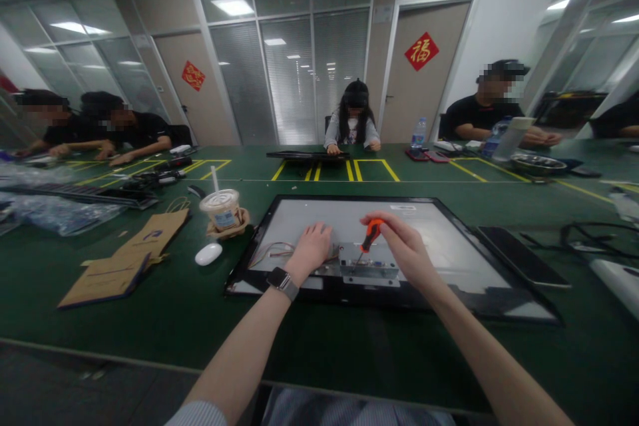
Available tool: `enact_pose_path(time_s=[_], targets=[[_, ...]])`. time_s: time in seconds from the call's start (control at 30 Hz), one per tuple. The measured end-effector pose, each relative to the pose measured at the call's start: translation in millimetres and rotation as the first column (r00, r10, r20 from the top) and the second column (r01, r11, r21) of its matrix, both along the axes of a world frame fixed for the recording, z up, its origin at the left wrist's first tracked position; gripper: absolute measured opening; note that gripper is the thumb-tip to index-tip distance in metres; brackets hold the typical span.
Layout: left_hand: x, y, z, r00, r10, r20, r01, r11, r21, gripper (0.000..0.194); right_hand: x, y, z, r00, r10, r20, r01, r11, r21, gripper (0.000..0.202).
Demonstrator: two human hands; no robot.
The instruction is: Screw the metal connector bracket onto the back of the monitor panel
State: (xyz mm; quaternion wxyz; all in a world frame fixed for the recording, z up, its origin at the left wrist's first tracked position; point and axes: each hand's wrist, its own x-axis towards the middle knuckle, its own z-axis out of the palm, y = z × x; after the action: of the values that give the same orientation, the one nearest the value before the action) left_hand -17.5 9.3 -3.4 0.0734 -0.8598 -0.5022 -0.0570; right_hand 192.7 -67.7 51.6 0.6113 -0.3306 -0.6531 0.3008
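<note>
A flat display panel (439, 246) with a black frame lies back side up on the green table before me. Along its near edge sits a metal bracket box (372, 263) with ports on its side. My right hand (402, 243) grips the orange and black handle of a screwdriver (371, 237), tilted with its shaft pointing down at the metal box. My left hand (313, 249) lies palm down on the panel, just left of the box, fingers stretched forward. Beside that hand some thin cables (279, 249) run across the panel. The screwdriver's tip is too small to make out clearly.
Left of the panel stand a drink cup (221, 210) with a straw, a white mouse (208, 253) and a brown paper bag (150, 236). A dark flat slab (519, 254) and black cables (599, 238) lie to the right. Several people sit around the table.
</note>
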Motion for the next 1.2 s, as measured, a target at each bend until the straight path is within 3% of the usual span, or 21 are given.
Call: enact_pose_path(time_s=[0.17, 0.37, 0.67, 0.93, 1.2], targets=[[1.9, -2.6, 3.1, 0.999, 0.035, 0.008, -0.035, 0.999, -0.010, 0.036, 0.6, 1.0, 0.5, 1.000, 0.020, 0.015, -0.021, 1.000, 0.004, 0.019], [1.0, -0.9, 1.5, 1.000, 0.007, 0.011, -0.007, 1.000, 0.000, 0.034, 0.5, 0.9, -1.2, 0.997, 0.071, 0.000, -0.071, 0.996, -0.055, 0.034], [1.1, -0.9, -0.3, 1.000, 0.023, 0.017, -0.023, 1.000, 0.010, 0.033, 0.0, 2.8, -0.6, 0.997, 0.080, 0.020, -0.079, 0.996, -0.043, 0.022], [-0.3, 0.9, -1.9, 1.000, 0.003, 0.017, -0.003, 1.000, 0.010, 0.034, 0.4, 2.7, -5.0, 0.998, 0.032, 0.051, -0.032, 0.999, -0.008, 0.031], [1.5, -1.7, 1.8, 0.999, 0.036, 0.027, -0.035, 0.999, -0.018, 0.036, 0.4, 4.0, -4.6, 0.998, -0.024, 0.052, 0.022, 0.999, 0.039, 0.022]])
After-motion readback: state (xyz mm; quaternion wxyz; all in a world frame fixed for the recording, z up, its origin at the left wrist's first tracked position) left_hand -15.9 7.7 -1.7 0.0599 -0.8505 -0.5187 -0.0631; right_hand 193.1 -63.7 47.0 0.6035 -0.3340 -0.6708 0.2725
